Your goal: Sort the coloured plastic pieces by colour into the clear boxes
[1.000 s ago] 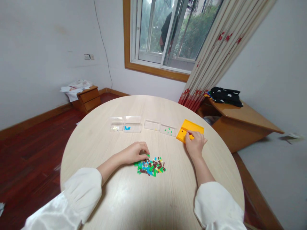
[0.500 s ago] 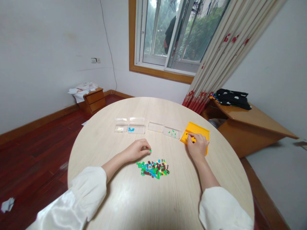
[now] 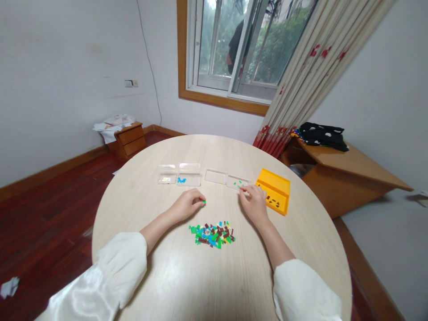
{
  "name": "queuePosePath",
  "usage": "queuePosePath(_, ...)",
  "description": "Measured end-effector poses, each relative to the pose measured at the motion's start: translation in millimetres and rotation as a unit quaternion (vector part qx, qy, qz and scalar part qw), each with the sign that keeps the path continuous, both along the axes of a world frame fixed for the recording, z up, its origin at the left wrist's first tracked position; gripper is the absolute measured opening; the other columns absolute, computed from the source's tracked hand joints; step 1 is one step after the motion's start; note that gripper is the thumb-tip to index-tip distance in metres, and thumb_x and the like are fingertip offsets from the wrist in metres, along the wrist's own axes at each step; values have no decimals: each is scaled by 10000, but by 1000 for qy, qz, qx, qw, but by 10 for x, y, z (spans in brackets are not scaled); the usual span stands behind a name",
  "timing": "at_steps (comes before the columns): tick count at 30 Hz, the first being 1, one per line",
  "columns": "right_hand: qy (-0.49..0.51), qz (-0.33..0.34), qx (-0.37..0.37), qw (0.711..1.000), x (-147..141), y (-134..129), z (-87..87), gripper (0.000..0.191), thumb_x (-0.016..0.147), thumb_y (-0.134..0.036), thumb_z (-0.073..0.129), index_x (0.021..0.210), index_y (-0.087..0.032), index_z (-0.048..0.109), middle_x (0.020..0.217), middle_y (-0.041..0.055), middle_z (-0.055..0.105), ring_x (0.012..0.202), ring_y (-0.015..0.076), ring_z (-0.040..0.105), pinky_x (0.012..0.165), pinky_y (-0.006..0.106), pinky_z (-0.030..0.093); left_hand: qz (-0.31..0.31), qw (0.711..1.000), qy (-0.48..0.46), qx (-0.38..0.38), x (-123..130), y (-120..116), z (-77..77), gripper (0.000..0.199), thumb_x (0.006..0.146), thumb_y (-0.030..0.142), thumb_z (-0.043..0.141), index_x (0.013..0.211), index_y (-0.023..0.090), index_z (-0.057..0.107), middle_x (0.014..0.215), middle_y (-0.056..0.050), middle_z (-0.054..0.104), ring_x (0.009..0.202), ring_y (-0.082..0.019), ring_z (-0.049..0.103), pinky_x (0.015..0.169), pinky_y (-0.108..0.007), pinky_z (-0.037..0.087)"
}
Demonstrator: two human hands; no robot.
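Observation:
My left hand (image 3: 187, 204) is over the table's left middle, with a small green building brick (image 3: 203, 202) pinched between thumb and fingertips. My right hand (image 3: 254, 203) hovers at the near edge of a clear box with green bricks (image 3: 236, 185), its thumb and forefinger slightly apart and nothing visible between them. Beside that hand, the yellow box (image 3: 275, 179) lies open, holding several brown bricks (image 3: 274, 202); the hand covers its left corner. Closer to me is a mixed pile of green, brown, blue and yellow bricks (image 3: 214, 235).
Left along the row, a clear box (image 3: 216, 175) has a yellow bit at its corner. Another holds blue bricks (image 3: 181, 180), the leftmost pale pieces (image 3: 165, 180). The round table (image 3: 214, 285) stands near a window, a curtain (image 3: 301, 80) and a tilted wooden desk (image 3: 361, 174).
My right hand has moved left, away from the yellow box toward the clear box with green bricks. Brown bricks it covered now show. My left hand still pinches the green brick.

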State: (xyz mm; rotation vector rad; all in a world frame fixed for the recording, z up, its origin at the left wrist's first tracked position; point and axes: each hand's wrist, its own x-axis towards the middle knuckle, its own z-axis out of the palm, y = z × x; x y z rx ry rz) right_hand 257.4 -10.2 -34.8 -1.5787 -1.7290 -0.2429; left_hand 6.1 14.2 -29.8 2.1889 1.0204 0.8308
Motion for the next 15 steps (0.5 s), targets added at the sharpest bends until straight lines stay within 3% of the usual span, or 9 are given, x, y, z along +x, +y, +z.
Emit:
queuePosePath(8, 27, 191, -108, 975, -547, -119, 10, 135, 808, -191, 547, 891, -207, 652, 828, 50, 628, 845, 210, 534, 771, 356, 360, 2, 999, 48, -1, -20, 35, -40, 121, 725, 120, 574, 798, 155, 663, 762, -34, 631, 702, -145, 561, 668, -261, 433)
queuePosePath(15, 21, 251, -175, 952, -832, -96, 8, 219, 794, -221, 612, 1011, -219, 639, 898, 47, 621, 884, 200, 522, 797, 357, 374, 52, 998, 43, 2, -75, 111, -16, 100, 740, 207, 590, 779, 149, 661, 711, -24, 621, 673, -142, 542, 641, -253, 414)
